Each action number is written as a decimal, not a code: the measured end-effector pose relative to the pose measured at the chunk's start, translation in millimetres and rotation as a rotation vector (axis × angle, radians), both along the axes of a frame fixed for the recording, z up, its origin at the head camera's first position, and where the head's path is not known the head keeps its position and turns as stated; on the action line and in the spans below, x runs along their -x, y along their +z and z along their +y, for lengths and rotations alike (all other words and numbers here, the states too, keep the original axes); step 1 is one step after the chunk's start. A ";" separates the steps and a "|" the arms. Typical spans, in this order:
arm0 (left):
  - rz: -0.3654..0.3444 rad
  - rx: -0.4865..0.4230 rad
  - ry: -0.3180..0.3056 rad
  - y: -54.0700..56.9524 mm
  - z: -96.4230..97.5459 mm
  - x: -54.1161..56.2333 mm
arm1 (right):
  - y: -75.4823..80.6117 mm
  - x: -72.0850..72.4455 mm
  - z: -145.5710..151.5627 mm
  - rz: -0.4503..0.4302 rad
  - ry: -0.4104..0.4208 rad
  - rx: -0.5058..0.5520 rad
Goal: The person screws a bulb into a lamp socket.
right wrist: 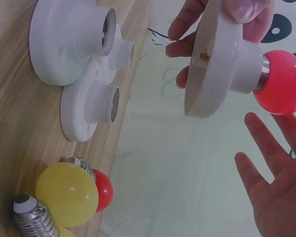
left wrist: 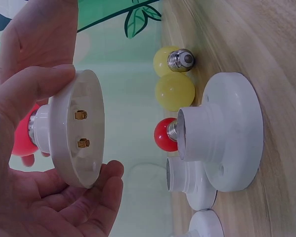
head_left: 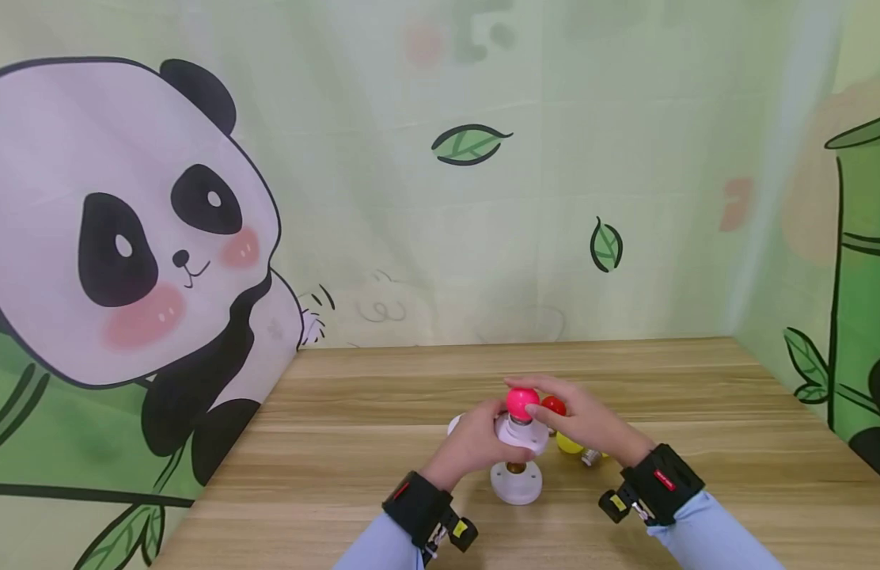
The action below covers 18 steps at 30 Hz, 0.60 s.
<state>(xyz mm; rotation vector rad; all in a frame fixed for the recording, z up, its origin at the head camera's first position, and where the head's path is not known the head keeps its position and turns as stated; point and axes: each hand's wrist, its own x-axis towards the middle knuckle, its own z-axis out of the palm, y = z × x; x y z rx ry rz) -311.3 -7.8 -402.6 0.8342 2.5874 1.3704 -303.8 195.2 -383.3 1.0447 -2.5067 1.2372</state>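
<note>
My left hand [head_left: 468, 445] grips a white round lamp holder [left wrist: 61, 128] by its rim, raised above the table. Two brass terminals show on the holder's hollow underside. A pinkish-red bulb [head_left: 521, 403] sits in its socket, with a strip of metal thread visible between bulb and socket in the right wrist view. My right hand [head_left: 589, 418] pinches this bulb from the right, thumb on its near side and index finger over the top. The other right fingers [right wrist: 267, 140] spread out straight. Below the raised holder, another white lamp holder [head_left: 516, 484] stands on the wooden table.
Two more white lamp holders, one nearer [right wrist: 83, 106] and one farther [right wrist: 122, 54], stand with empty sockets beside the large one. Yellow bulbs [left wrist: 175, 92] and a red bulb [head_left: 553, 404] lie on the tabletop [head_left: 369, 396] by my right hand. A panda-print cloth [head_left: 383, 198] hangs behind.
</note>
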 end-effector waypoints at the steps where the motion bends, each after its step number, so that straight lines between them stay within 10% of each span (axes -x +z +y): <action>1: 0.001 -0.001 -0.002 -0.5 -0.1 0.1 | 0.2 -0.3 -0.2 -0.003 -0.007 -0.002; 18: 0.007 0.055 0.023 -3.2 1.1 1.9 | -3.3 3.1 -6.7 -0.018 -0.144 -0.001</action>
